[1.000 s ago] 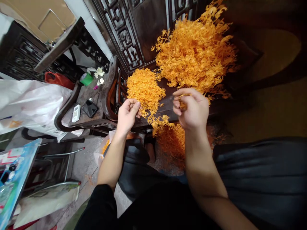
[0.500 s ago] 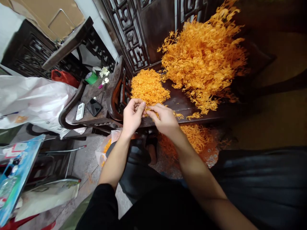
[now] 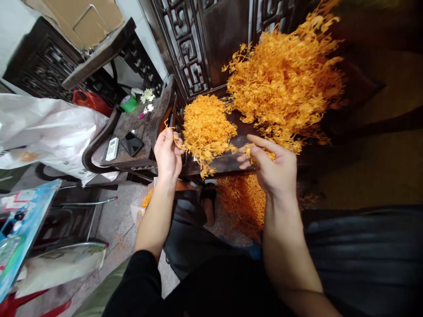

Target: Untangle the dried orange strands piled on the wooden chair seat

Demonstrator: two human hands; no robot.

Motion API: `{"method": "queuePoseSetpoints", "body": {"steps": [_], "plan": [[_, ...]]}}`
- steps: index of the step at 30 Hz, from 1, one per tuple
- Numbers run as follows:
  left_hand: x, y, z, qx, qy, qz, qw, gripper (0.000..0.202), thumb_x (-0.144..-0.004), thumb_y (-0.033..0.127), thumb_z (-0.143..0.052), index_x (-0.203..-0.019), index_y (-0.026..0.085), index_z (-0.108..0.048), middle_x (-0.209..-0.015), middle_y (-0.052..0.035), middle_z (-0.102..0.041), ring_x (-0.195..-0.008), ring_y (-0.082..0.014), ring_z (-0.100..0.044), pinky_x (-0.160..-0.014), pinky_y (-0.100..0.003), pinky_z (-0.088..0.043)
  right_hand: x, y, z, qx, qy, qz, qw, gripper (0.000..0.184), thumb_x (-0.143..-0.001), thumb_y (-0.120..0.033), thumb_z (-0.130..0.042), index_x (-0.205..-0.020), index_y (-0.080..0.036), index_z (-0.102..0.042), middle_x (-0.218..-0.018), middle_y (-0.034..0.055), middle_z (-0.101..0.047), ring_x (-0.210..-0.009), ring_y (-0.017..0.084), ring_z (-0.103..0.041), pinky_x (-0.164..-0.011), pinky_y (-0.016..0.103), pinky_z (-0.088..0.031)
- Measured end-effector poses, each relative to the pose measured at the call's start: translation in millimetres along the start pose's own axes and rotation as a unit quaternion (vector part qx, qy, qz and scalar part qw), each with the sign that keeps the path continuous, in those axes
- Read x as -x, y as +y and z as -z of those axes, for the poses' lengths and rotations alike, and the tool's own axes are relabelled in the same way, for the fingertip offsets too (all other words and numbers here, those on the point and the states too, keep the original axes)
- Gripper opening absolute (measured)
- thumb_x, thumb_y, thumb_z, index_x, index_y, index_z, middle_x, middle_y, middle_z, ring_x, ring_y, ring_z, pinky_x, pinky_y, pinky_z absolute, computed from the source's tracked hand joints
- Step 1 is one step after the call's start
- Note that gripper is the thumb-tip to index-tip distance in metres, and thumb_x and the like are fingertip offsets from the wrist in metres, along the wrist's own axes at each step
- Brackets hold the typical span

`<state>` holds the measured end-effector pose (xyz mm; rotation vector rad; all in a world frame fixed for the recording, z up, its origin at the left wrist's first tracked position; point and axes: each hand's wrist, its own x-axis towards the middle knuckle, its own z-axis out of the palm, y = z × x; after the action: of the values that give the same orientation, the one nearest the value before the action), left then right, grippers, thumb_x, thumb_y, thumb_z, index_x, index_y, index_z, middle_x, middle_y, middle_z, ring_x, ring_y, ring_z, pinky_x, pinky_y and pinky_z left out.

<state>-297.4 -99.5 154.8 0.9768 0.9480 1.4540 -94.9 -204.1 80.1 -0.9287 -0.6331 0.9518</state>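
Note:
My left hand (image 3: 168, 152) is closed, pinching the thin stem of an orange sprig (image 3: 207, 164). The stem's tail sticks up past my fingertips, and the frilly end hangs off to the right before a low heap of small orange pieces (image 3: 208, 121). My right hand (image 3: 272, 163) is apart from it, over the front edge of the dark wooden bench (image 3: 228, 164), its fingers spread. Orange bits show by those fingertips; they seem to lie on the bench behind, and blur hides any contact. A large bushy pile of orange sprigs (image 3: 284, 83) stands farther back on the right.
More orange stems (image 3: 243, 202) lie on the floor below the bench. To the left, a side table (image 3: 152, 119) carries a phone (image 3: 132, 144), a white remote (image 3: 112, 149) and a green tape roll (image 3: 128, 104). A white plastic bag (image 3: 49, 132) bulges beyond it.
My hands were together at the front of the small heap. They have moved apart, the left going left with the sprig, the right going right with its fingers opening.

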Motion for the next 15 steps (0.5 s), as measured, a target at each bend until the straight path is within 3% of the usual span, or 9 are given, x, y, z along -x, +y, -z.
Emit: {"method": "queuePoseSetpoints", "body": {"steps": [2,5,7,9,12,15], "plan": [[1,-1,-1.4,0.009,-0.015,-0.002,1.0,0.03,-0.086,0.037,-0.083,-0.086,0.022,-0.057,-0.074,0.0048,-0.054,-0.055,-0.0048,-0.051,-0.043,-0.018,-0.036,-4,8,3,-0.041,-0.005,-0.022,0.999,0.039,-0.083,-0.036,-0.083,-0.121,-0.025,-0.077,-0.079,-0.0003,-0.069,-0.062,0.014,-0.066,-0.056,0.031,-0.062],[-1,-1,-2.7,0.017,-0.022,-0.007,1.0,0.028,-0.088,0.037,-0.081,-0.085,0.021,-0.058,-0.075,0.0043,-0.056,-0.056,-0.0042,-0.051,-0.046,-0.018,-0.038,-8,18,6,-0.067,-0.017,-0.053,0.996,0.04,-0.08,-0.045,-0.085,-0.114,-0.025,-0.079,-0.07,-0.0045,-0.058,-0.058,0.011,-0.059,-0.059,0.033,-0.064],[0,-1,-4.4,0.021,-0.016,0.007,1.0,0.025,-0.089,0.035,-0.078,-0.085,0.02,-0.059,-0.076,0.0036,-0.056,-0.057,-0.004,-0.051,-0.048,-0.017,-0.04,-8,22,4,-0.044,-0.029,-0.062,0.997,0.041,-0.081,-0.053,-0.083,-0.108,-0.022,-0.081,-0.063,-0.0062,-0.05,-0.054,0.011,-0.053,-0.057,0.033,-0.062],[4,-3,-7.6,0.028,-0.023,0.039,0.999,0.022,-0.091,0.032,-0.076,-0.085,0.02,-0.059,-0.076,0.003,-0.055,-0.058,-0.0041,-0.051,-0.049,-0.016,-0.041,-4,25,-3,0.026,-0.061,-0.062,0.996,0.046,-0.084,-0.056,-0.079,-0.113,-0.02,-0.081,-0.059,-0.0062,-0.05,-0.049,0.01,-0.05,-0.054,0.031,-0.059],[13,-8,-14.2,0.047,-0.065,0.08,0.994,0.021,-0.091,0.031,-0.076,-0.084,0.02,-0.059,-0.076,0.0031,-0.054,-0.059,-0.0045,-0.052,-0.048,-0.016,-0.041,4,30,-22,0.147,-0.114,-0.018,0.982,0.049,-0.087,-0.049,-0.077,-0.128,-0.021,-0.076,-0.08,0.0017,-0.07,-0.056,0.014,-0.06,-0.055,0.031,-0.056],[20,-12,-18.5,0.042,-0.103,0.087,0.99,0.024,-0.091,0.033,-0.077,-0.084,0.02,-0.058,-0.077,0.0028,-0.055,-0.06,-0.0051,-0.053,-0.049,-0.016,-0.043,9,38,-40,0.191,-0.099,0.07,0.974,0.038,-0.089,-0.047,-0.074,-0.116,-0.02,-0.078,-0.103,0.0093,-0.075,-0.085,0.022,-0.071,-0.07,0.034,-0.059]]}}
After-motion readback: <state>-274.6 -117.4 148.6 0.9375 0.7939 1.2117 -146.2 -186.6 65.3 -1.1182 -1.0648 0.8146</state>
